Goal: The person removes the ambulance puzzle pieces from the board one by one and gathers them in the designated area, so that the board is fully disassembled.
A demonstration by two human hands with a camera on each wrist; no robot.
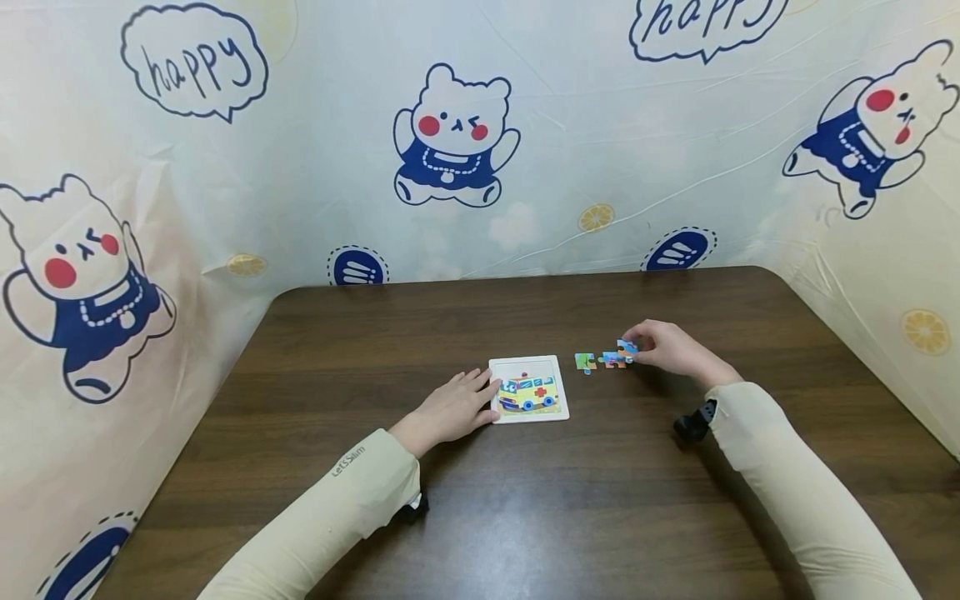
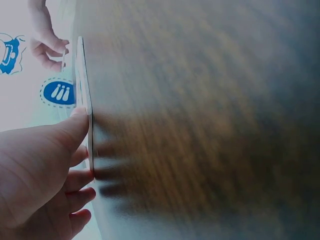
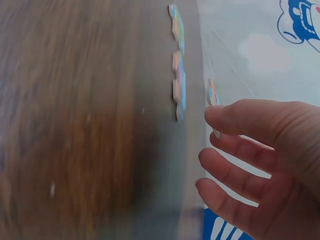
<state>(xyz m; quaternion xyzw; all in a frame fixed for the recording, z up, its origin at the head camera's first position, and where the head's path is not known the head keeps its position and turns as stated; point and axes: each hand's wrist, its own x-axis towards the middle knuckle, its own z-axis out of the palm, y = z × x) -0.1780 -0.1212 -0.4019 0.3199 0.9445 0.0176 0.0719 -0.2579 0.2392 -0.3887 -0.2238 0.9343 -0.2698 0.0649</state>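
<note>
My left hand (image 1: 448, 408) lies at the left edge of a small white-framed jigsaw board (image 1: 529, 419), its fairly straight fingers and thumb touching the rim. A yellow ambulance (image 1: 528, 393) is pictured inside the frame. To the right of the board, my right hand (image 1: 675, 348) pinches a small blue jigsaw piece (image 3: 212, 92) between thumb and index finger, raised off the table. The other right fingers are loosely bent. Just left of that hand lie a green jigsaw piece (image 1: 584, 362) and a blue-and-pink jigsaw piece (image 1: 612, 360), flat on the wood.
Everything lies on a dark brown wooden table (image 1: 480, 517). A pale curtain (image 1: 322, 150) with cartoon bears hangs behind and at both sides. Black wrist straps with devices (image 1: 693, 423) show at the sleeve cuffs.
</note>
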